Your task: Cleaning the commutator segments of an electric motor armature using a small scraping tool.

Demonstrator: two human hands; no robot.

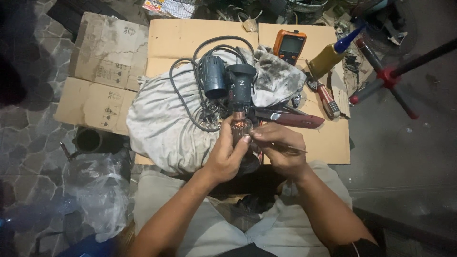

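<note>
Armature (239, 127) of a dismantled power tool, clasped in the closed left hand (227, 151) above the grey cloth (162, 119). The right hand (280, 148) pinches a thin probe (291, 148) near its windings. Step in hand: inspection or cleaning; the next move calls for steady, light contact.

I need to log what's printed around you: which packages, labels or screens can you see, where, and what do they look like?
Multimeter: top centre on the cardboard sheet, orange case, grey blank screen.
Flattened cartons: left on the stone floor, brown with dark printed symbols.
Printed packet: top edge, colourful, partly cut off.
Motor housing: on the grey cloth above the hands, black with a small white mark.
</note>
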